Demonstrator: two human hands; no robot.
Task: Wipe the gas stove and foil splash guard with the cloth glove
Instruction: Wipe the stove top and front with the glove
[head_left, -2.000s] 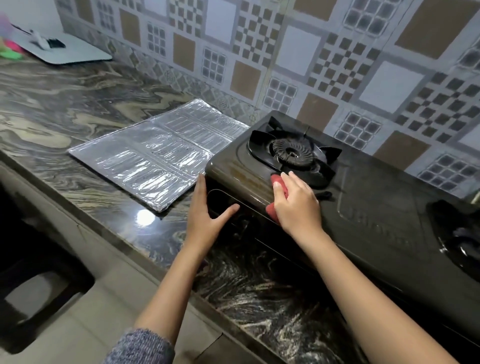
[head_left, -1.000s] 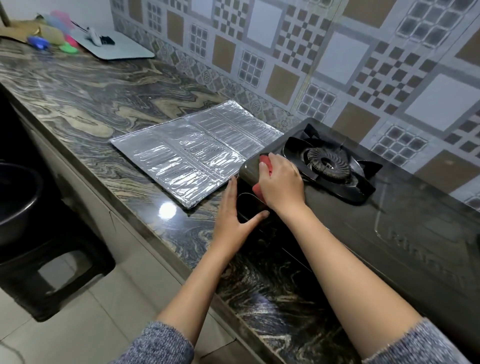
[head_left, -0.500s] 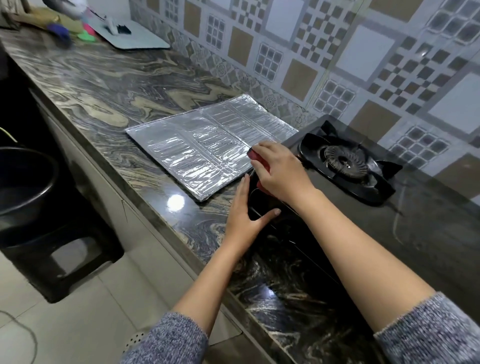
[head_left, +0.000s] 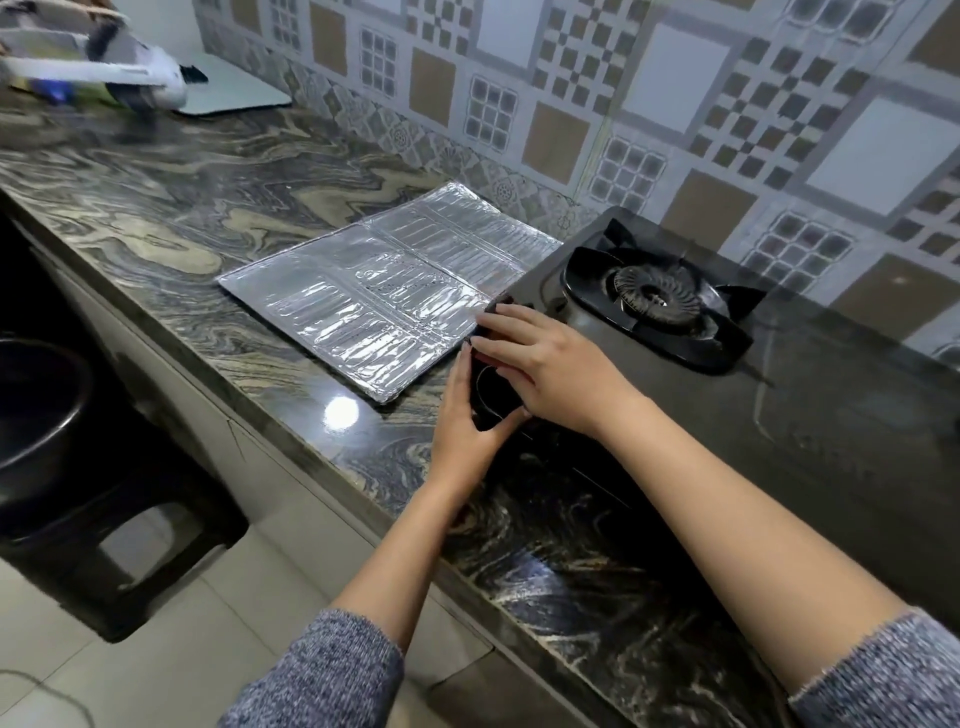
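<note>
Right hand (head_left: 550, 369) curled over stove (head_left: 779, 395) front-left corner, cloth hidden, grasp can't tell; left hand (head_left: 467, 421) open, braced on stove front; foil guard (head_left: 384, 291) flat beside stove.

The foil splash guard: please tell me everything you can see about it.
The silver foil splash guard lies flat on the dark marbled stone countertop, left of the black gas stove, near the patterned tiled wall. It is rectangular, with fold lines dividing it into panels, embossed ribs and a crinkled, shiny surface. Its right edge meets the stove's left corner, where the right hand rests; whether the fingers touch the foil is unclear.
</note>
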